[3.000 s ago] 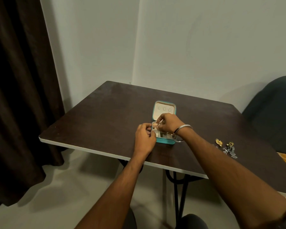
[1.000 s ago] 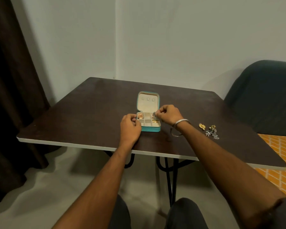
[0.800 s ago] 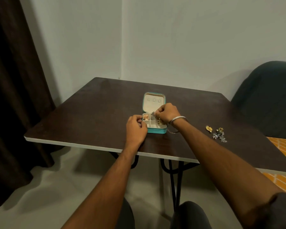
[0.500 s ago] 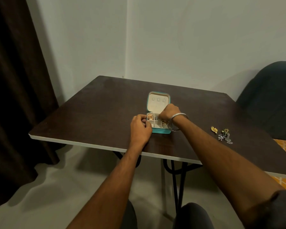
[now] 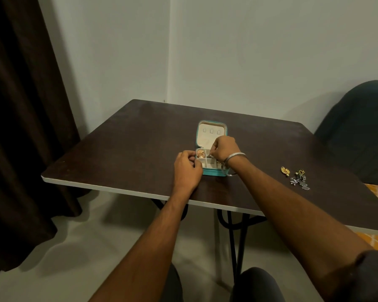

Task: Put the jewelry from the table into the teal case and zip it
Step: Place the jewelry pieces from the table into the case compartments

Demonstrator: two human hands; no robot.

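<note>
The teal case (image 5: pixel 214 172) stands open in the middle of the dark table (image 5: pixel 129 149), its cream lid (image 5: pixel 207 134) tipped back. Gold jewelry (image 5: pixel 200 153) lies in its back left compartment. My left hand (image 5: pixel 187 168) grips the case's front left corner. My right hand (image 5: pixel 224 149), with a metal bangle on the wrist, hovers over the back compartments, fingertips pinched on a small silvery piece that is mostly hidden. More jewelry lies on the table to the right: a gold piece (image 5: pixel 285 171) and a cluster of silver pieces (image 5: pixel 299 182).
A dark upholstered chair (image 5: pixel 358 127) stands behind the table's right side. A heavy dark curtain (image 5: pixel 20 105) hangs at the left. The table's pale front edge (image 5: pixel 118 189) runs close to my arms, with black metal legs (image 5: pixel 231 236) below. My knees are under the table.
My right hand moved from the case's right side to over its back middle compartment, fingers lowered into it. My left hand stayed on the case's corner. The loose jewelry did not move.
</note>
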